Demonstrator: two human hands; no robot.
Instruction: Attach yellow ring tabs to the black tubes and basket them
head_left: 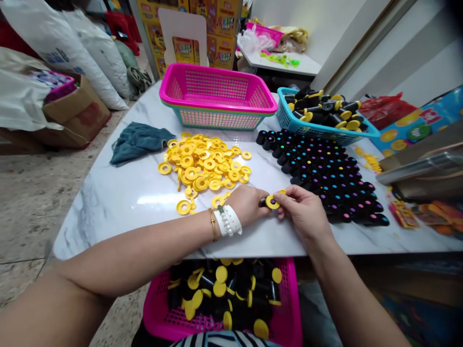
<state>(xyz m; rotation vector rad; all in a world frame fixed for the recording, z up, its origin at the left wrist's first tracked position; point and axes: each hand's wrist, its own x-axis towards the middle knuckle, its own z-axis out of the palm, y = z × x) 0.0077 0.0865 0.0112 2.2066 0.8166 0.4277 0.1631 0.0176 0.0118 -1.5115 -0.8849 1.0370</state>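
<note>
My left hand [248,206] is closed around a small black cylinder [263,203], mostly hidden by the fingers. A yellow ring-shaped cap [272,203] sits at the end of that cylinder, with a dark purple centre showing in its hole. My right hand [302,207] pinches the cap's small tab between thumb and fingers. Left of the hands lies a heap of yellow ring caps [209,164], a few of them loose near my left wrist. Rows of upright black cylinders [321,168] with coloured dots on top stand to the right of my right hand.
A pink basket [217,104] nested in a teal one stands at the back. A blue basket [325,126] holds capped black cylinders. Another pink basket [294,308] with similar pieces is below the table edge. A dark teal cloth [141,143] lies at left; boxes and packets are at right.
</note>
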